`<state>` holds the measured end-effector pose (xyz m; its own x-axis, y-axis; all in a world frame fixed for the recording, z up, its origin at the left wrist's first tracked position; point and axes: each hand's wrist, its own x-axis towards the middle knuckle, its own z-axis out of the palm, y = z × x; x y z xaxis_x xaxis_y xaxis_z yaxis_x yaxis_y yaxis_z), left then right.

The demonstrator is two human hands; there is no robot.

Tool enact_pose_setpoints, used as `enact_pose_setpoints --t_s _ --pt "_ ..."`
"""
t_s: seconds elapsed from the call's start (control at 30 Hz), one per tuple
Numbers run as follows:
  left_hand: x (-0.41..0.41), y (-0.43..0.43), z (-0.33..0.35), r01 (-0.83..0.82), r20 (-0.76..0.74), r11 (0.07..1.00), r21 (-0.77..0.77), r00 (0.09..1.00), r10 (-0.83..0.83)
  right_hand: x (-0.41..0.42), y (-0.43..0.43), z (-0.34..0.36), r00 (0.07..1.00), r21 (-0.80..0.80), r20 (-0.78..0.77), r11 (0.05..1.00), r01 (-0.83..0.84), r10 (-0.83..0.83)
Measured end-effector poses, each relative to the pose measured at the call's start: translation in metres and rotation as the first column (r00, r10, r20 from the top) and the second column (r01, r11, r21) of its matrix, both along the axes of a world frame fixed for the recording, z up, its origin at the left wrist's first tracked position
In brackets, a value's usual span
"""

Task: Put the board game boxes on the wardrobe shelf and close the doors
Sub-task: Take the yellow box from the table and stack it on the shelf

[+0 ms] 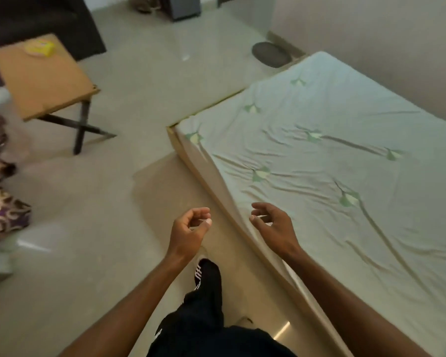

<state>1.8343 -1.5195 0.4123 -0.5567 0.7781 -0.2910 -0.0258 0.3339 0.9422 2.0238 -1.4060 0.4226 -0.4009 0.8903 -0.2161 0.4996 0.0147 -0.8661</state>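
Both bare arms reach forward over the floor beside a bed (345, 150). The left hand (191, 229) and right hand (273, 225) hold nothing, their fingers loosely curled. Well apart, a yellow box (40, 47) lies on a table (49, 86); I cannot tell whether it is a game box.

bed (332, 150), wooden table (41, 81), perhaps dark sofa (36, 16)

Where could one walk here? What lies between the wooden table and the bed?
Only bare floor, in the head view; the wooden table and the bed stand apart.
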Motion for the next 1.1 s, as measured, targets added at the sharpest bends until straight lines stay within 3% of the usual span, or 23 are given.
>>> enact_pose_setpoints --t_s 0.27,0.6,0.87,1.1 --pt "-0.167 0.075 -0.009 -0.163 -0.018 0.987 0.001 0.986 0.163 -0.193 0.110 0.002 0.974 0.006 -0.003 0.974 -0.226 0.226" --pt "-0.381 0.149 -0.009 -0.463 -0.012 0.886 0.036 0.886 0.463 -0.447 0.219 -0.002 0.900 0.005 0.001 0.900 -0.435 0.436" --pt "-0.580 0.236 -0.023 -0.539 -0.050 0.842 0.010 0.841 0.539 -0.664 0.314 -0.020 0.856 -0.035 -0.094 0.858 -0.512 0.508" --pt "-0.739 0.315 -0.002 -0.603 -0.086 0.797 0.024 0.793 0.603 -0.842 0.397 0.001 0.799 0.013 -0.072 0.801 -0.598 0.597"
